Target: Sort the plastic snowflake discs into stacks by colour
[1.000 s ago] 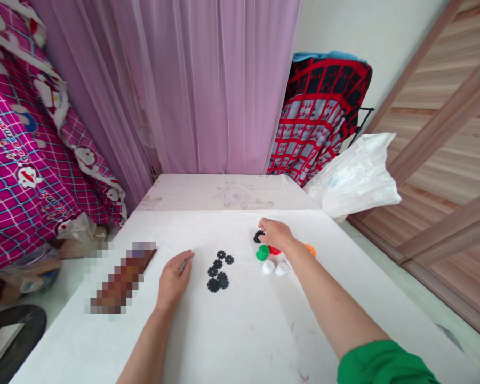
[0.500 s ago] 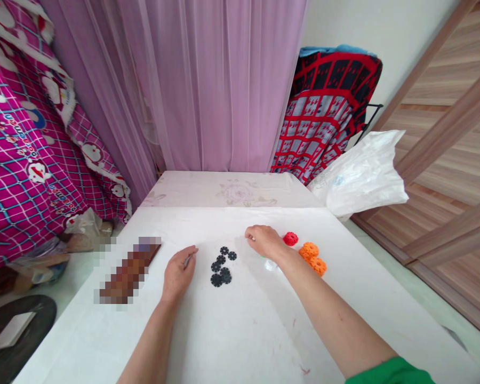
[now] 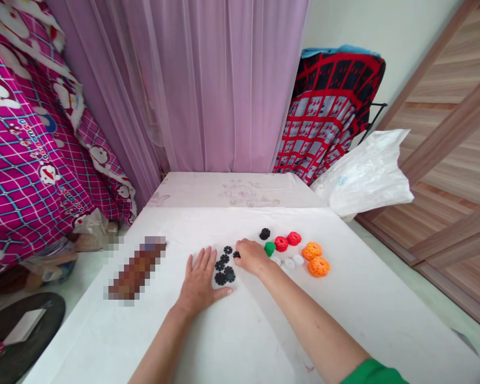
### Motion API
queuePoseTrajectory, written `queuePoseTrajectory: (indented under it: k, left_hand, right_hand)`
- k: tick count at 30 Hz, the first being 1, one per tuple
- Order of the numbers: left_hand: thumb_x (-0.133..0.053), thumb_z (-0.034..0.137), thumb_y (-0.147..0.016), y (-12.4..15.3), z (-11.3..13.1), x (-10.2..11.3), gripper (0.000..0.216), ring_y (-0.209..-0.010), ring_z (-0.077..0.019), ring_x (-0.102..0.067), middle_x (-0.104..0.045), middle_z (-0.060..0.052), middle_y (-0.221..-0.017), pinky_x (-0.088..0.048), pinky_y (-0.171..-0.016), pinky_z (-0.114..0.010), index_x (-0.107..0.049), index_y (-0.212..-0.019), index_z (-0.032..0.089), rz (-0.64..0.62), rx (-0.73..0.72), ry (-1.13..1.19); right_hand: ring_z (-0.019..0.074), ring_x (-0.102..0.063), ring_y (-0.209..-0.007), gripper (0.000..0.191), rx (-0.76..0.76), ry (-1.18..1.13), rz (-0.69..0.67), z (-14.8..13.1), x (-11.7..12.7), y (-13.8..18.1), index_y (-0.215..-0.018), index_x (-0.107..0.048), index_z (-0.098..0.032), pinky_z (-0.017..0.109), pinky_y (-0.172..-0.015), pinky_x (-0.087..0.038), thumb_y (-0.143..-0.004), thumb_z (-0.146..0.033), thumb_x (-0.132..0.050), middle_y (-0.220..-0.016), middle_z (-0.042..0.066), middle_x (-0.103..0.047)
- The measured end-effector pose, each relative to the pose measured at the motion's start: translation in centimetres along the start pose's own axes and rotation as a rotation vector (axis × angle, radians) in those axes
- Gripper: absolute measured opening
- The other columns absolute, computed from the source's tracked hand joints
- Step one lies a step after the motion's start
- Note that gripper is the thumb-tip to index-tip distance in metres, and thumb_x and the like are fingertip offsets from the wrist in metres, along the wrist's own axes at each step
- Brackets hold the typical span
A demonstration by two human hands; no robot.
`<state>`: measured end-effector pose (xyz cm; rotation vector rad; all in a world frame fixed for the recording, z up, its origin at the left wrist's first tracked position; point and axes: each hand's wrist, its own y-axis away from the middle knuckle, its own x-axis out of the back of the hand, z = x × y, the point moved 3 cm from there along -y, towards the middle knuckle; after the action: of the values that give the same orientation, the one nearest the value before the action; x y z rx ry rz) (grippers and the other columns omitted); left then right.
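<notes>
Several black notched discs (image 3: pixel 220 278) lie in a loose cluster on the white tablecloth, some overlapping. Just left of them, my left hand (image 3: pixel 199 281) is spread flat on the cloth, thumb pointing right below the cluster. My right hand (image 3: pixel 251 257) is closed, its fingertips on a single black disc (image 3: pixel 236 255) at the cluster's right side. Beyond that hand sits a black disc stack (image 3: pixel 264 233). Close to its wrist are a green stack (image 3: pixel 269 248), two red stacks (image 3: pixel 281 244) and white discs (image 3: pixel 289 263), partly covered by the hand.
Orange disc piles (image 3: pixel 319 266) lie farther right on the table (image 3: pixel 232 341). A blurred brown object (image 3: pixel 138 269) rests at the left. A white plastic bag (image 3: pixel 366 173) hangs by the right far corner; purple curtains (image 3: pixel 224 85) close off the back.
My left hand has uncurled and moved right, flattening beside the black discs. My right hand has come left and nearer, onto the rightmost black disc, uncovering the black, green and white discs.
</notes>
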<state>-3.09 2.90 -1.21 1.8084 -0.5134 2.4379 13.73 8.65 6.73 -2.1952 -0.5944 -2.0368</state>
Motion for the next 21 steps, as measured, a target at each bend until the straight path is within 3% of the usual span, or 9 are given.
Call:
queuePoseTrajectory:
  k: [4, 8, 12, 21]
  left_hand:
    - [-0.049, 0.075, -0.073, -1.2, 0.5, -0.5, 0.095, -0.143, -0.0362, -0.026, -0.033, -0.019, -0.153, -0.012, -0.115, -0.057, -0.034, -0.147, 0.016, 0.022, 0.076, -0.071]
    - [-0.051, 0.072, -0.074, -3.5, 0.3, -0.2, 0.091, -0.142, -0.0364, -0.027, -0.034, -0.020, -0.152, -0.015, -0.115, -0.057, -0.038, -0.144, 0.015, -0.005, 0.095, -0.043]
    - [-0.055, 0.068, -0.076, -4.4, 0.1, 0.0, 0.085, -0.142, -0.0355, -0.029, -0.036, -0.020, -0.151, -0.018, -0.115, -0.056, -0.043, -0.141, 0.014, 0.018, 0.132, 0.014]
    - [-0.046, 0.047, -0.088, -0.8, -2.5, 0.9, 0.047, -0.124, -0.0275, -0.054, -0.062, -0.011, -0.130, -0.040, -0.108, -0.049, -0.059, -0.126, 0.021, 0.266, 0.196, 0.216]
  right_hand:
    - [0.0238, -0.064, -0.096, 0.027, -0.041, -0.017, 0.062, 2.5, 2.3, 0.6, -0.103, -0.065, -0.019, 0.030, -0.074, -0.044, -0.081, -0.029, -0.056, -0.110, 0.011, -0.067]
    - [0.0214, -0.063, -0.098, 0.023, -0.173, -0.046, 0.139, 7.5, 4.6, 0.7, -0.100, -0.066, -0.023, 0.028, -0.075, -0.042, -0.081, -0.029, -0.055, -0.109, 0.007, -0.068]
    - [0.0211, -0.062, -0.102, 0.026, -0.247, -0.050, 0.169, 11.4, 5.5, -0.1, -0.103, -0.066, -0.023, 0.027, -0.077, -0.041, -0.080, -0.031, -0.057, -0.114, 0.005, -0.068]
    - [0.0185, -0.062, -0.099, 0.026, -0.209, -0.027, 0.096, 11.5, 4.0, -1.8, -0.102, -0.066, -0.025, 0.025, -0.073, -0.040, -0.078, -0.028, -0.057, -0.112, 0.003, -0.068]
